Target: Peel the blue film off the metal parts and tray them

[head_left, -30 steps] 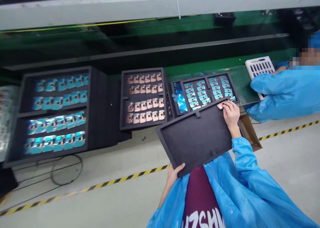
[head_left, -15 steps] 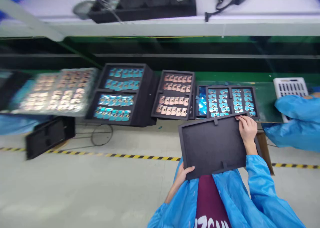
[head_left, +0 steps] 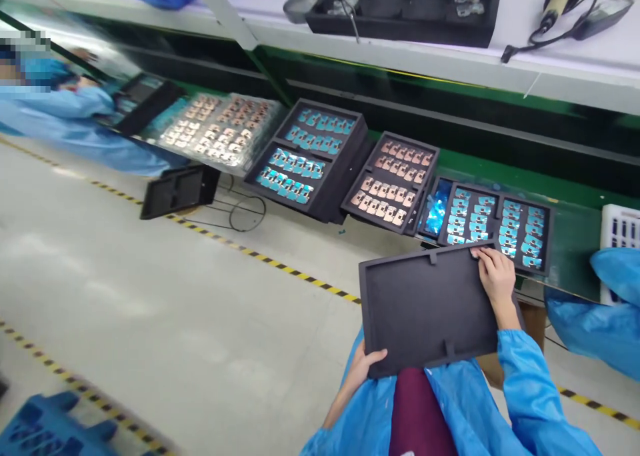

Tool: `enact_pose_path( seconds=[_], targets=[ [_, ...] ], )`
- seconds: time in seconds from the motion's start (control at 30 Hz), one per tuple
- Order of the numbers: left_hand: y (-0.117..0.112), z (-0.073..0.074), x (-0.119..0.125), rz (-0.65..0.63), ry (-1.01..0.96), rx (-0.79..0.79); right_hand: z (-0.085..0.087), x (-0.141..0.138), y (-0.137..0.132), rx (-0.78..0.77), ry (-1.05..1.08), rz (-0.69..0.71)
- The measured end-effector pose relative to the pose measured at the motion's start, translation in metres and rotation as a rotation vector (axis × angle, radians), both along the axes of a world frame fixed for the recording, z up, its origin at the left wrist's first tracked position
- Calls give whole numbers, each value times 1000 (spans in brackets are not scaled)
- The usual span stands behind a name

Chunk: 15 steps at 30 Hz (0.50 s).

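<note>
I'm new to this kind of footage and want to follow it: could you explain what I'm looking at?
Of course. There's no machine here, just a person's two bare hands. One camera, worn on the head, looks forward and down, so the blue sleeves at the bottom are the wearer's own. The left hand grips a shallow black tray by its near left corner. The right hand, at the far right corner, pinches a small copper-coloured piece. On the bench beyond stand dark trays: one with copper-coloured parts, others with shiny blue parts. Another person's sleeve shows at the right edge.
</note>
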<state>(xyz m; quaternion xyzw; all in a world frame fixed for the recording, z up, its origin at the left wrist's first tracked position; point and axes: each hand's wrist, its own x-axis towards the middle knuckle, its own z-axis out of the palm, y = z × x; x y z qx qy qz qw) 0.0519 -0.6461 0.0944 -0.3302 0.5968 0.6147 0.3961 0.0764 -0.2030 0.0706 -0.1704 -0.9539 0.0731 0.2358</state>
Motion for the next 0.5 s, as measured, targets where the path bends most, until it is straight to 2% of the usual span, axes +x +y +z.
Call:
enact_pose_path(
  seconds=[0.07,0.3,0.4,0.5],
  targets=[
    [2,3,5,-23,14,-2,5,-6,3,-1,-9,34],
    [9,3,1,74,-1,-30,23,-23,7,-49,-90,157],
    [12,5,-4,115,30,-24,42,-25,5,-81,-103,203],
    [29,12,-14,157,43,64,70,-12,6,-83,10,153]
  ],
)
